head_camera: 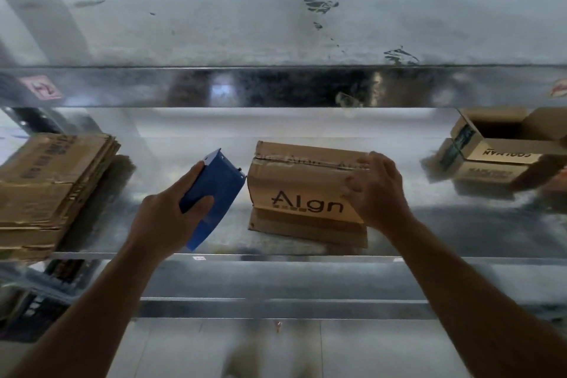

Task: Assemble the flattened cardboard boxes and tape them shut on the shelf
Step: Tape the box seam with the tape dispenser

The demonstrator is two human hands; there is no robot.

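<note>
A small brown cardboard box (pixel 300 190) printed with "Algn" stands on the shiny metal shelf (pixel 460 224), its top flaps closed with tape along the seam. My right hand (pixel 376 190) grips the box's right end, fingers curled over the top edge. My left hand (pixel 167 218) holds a blue tape dispenser (pixel 214 193), whose front end touches the box's upper left corner.
A stack of flattened cardboard boxes (pixel 52 190) lies at the left of the shelf. An assembled box with open flaps (pixel 497 147) sits at the far right. Another metal shelf (pixel 276 86) runs overhead, and the shelf's front edge (pixel 276 258) lies under my forearms.
</note>
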